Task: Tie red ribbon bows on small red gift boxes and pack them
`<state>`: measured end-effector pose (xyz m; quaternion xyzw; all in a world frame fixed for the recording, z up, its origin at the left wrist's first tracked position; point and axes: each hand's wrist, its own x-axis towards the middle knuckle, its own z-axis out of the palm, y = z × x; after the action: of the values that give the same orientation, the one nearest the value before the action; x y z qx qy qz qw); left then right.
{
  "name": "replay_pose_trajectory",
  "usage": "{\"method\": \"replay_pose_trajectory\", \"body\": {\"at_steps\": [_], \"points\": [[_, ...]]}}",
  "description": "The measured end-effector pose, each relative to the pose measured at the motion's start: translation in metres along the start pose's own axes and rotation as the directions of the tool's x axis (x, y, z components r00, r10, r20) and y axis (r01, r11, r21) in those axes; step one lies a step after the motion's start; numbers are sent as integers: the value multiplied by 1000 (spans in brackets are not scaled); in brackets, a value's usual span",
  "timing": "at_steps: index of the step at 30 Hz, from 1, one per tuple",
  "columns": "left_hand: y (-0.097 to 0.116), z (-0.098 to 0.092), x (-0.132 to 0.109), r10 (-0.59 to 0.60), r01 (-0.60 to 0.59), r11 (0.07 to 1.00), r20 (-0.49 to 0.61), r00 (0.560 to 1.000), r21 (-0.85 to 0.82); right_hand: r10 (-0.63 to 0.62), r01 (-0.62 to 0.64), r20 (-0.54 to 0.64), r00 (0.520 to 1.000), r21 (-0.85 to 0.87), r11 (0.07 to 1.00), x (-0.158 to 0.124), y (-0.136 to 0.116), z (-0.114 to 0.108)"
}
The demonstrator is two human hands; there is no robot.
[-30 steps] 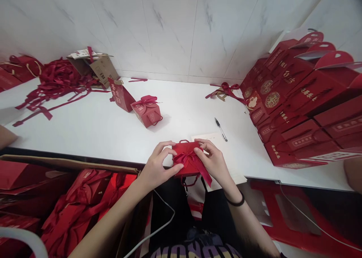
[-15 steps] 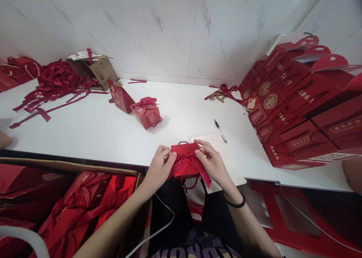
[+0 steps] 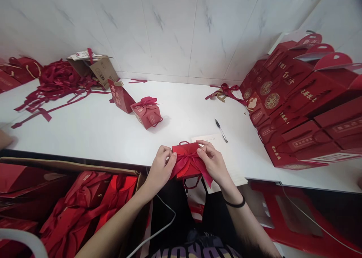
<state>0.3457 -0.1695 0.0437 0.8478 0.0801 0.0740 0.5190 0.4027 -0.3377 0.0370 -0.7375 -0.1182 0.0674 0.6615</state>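
Observation:
At the near edge of the white table (image 3: 93, 131) I hold a small red gift box (image 3: 185, 152) with a dark red ribbon (image 3: 189, 162) tied across its top. My left hand (image 3: 160, 169) is closed, pinching the left loop of the ribbon. Pinching the ribbon on the right side of the knot, my right hand (image 3: 213, 162) is closed too; a black band circles its wrist. One ribbon tail hangs down past the box toward my lap. The box rests partly on a sheet of paper (image 3: 210, 139).
A finished red box with a bow (image 3: 147, 112) and a flat red box (image 3: 120, 95) lie mid-table. A pen (image 3: 221, 129) lies right of centre. Stacked red boxes (image 3: 299, 99) fill the right. Loose ribbons (image 3: 53, 86) and a cardboard box (image 3: 96, 67) are back left. A carton of red bags (image 3: 73, 209) is below left.
My left hand's fingers have closed in from a spread grip to pinch the ribbon's left loop. The box has stayed in place.

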Motion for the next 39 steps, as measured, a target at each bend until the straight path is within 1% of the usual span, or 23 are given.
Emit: {"method": "replay_pose_trajectory", "body": {"at_steps": [4, 7, 10, 15, 19, 24, 27, 31, 35, 39], "points": [[1, 1, 1, 5, -5, 1000, 0, 1000, -7, 43, -43, -8, 999, 46, 998, 0, 2, 0], [1, 2, 2, -15, 15, 999, 4, 1000, -28, 70, -69, -9, 997, 76, 995, 0, 3, -1], [0, 2, 3, -30, 30, 999, -7, 1000, -25, 59, -59, 4, 998, 47, 997, 1, 3, -2], [-2, 2, 2, 23, -22, 999, -40, 999, 36, 21, -20, 29, 999, -39, 999, 4, 3, -4], [-2, 3, 1, 45, -43, 998, -38, 998, 56, 17, -16, 11, 1000, -10, 1000, 2, 5, -2], [-1, 5, 1, 76, -72, 996, -67, 995, 59, 19, -18, -24, 1000, 38, 999, -1, 6, 2], [-1, 6, 2, 89, -85, 995, -76, 993, 54, 22, -21, -20, 1000, 56, 998, -1, 6, 2], [-1, 6, 3, 79, -77, 997, -72, 994, 33, 39, -39, 2, 999, 88, 995, -2, 6, 1], [0, 6, 4, 48, -48, 999, -77, 996, 4, 61, -60, -3, 998, 94, 994, 0, 8, 0], [-1, 5, 5, -15, 12, 999, -81, 997, -35, 17, -17, 3, 1000, 42, 999, 2, 8, -1]]}}
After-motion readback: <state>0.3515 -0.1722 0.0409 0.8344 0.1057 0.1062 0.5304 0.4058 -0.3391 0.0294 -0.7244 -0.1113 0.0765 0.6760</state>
